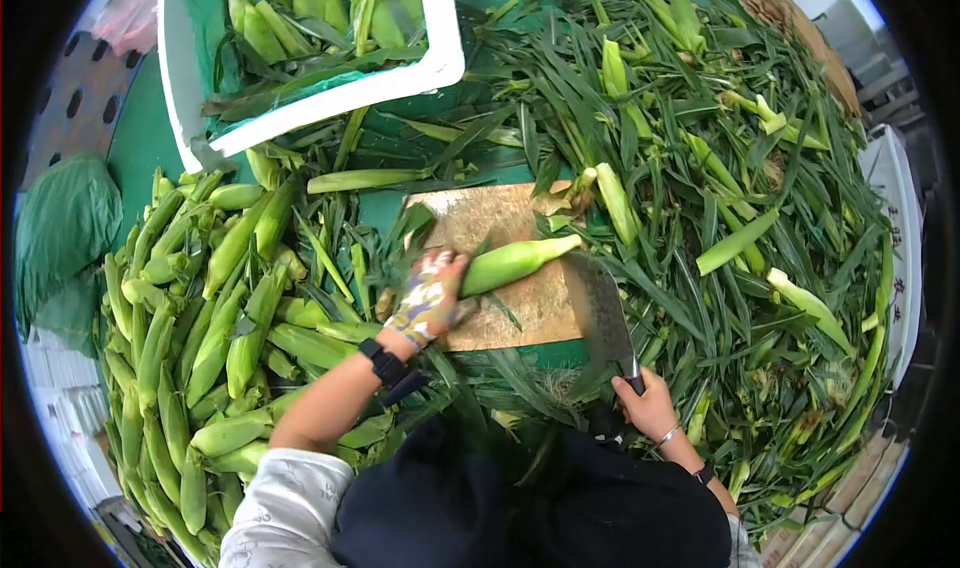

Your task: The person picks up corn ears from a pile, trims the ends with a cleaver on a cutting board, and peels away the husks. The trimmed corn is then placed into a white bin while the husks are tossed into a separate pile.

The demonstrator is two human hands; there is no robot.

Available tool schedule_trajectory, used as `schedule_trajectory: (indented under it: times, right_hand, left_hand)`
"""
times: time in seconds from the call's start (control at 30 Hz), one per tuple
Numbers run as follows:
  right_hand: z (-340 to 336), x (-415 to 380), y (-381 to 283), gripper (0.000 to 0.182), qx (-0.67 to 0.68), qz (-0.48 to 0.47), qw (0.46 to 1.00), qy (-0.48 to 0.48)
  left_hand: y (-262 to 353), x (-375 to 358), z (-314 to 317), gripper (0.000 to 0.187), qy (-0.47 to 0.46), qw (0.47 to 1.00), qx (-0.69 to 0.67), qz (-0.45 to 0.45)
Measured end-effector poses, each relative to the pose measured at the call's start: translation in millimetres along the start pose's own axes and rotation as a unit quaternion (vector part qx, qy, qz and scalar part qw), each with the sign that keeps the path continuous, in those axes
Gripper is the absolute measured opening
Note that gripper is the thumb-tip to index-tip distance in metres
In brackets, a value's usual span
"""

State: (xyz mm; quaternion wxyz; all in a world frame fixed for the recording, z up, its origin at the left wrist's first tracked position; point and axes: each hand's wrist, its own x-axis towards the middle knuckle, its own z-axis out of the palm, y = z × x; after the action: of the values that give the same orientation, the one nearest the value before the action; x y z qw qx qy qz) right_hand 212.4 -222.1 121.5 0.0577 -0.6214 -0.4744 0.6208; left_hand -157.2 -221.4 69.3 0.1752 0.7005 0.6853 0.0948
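My left hand [428, 293], in a patterned glove, is closed round one end of a green ear of corn [515, 265]. The ear lies across a worn wooden cutting board [520, 318], its pale stalk end pointing right. My right hand [648, 405] is bare and wrapped round the dark handle of a cleaver [605, 313]. The cleaver's blade, smeared by motion, stands at the board's right edge, close to the stalk end of the ear.
Many unshucked ears [215, 338] are heaped on the left. Cut leaves and husks [700, 168] cover the right side of the green table. A white foam box [445, 53] with ears inside stands at the back, and a green mesh bag [65, 238] hangs at far left.
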Motion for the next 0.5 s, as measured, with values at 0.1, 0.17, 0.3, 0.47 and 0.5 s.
schedule_trajectory:
  times: [0.1,0.17,0.3,0.47,0.5]
  right_hand:
    - [-9,-7,-50,0.026,-0.247,-0.218,0.932,0.152]
    - [-7,-10,-108,0.024,-0.219,-0.303,0.901,0.219]
    - [24,-9,-188,0.018,0.125,-0.457,0.845,0.246]
    - [63,70,-95,0.022,-0.192,-0.383,0.88,0.206]
    - [67,83,-71,0.024,-0.224,-0.303,0.909,0.176]
  left_hand:
    - [-7,-20,-11,0.069,0.006,0.997,0.025,-0.075]
    - [-24,-32,-8,0.063,-0.027,0.994,0.057,-0.092]
    - [-35,-50,-24,0.048,-0.037,0.992,0.071,-0.102]
    - [-39,-60,-29,0.042,-0.013,0.997,-0.032,-0.07]
    - [-48,-66,-20,0.043,0.016,0.998,-0.033,-0.057]
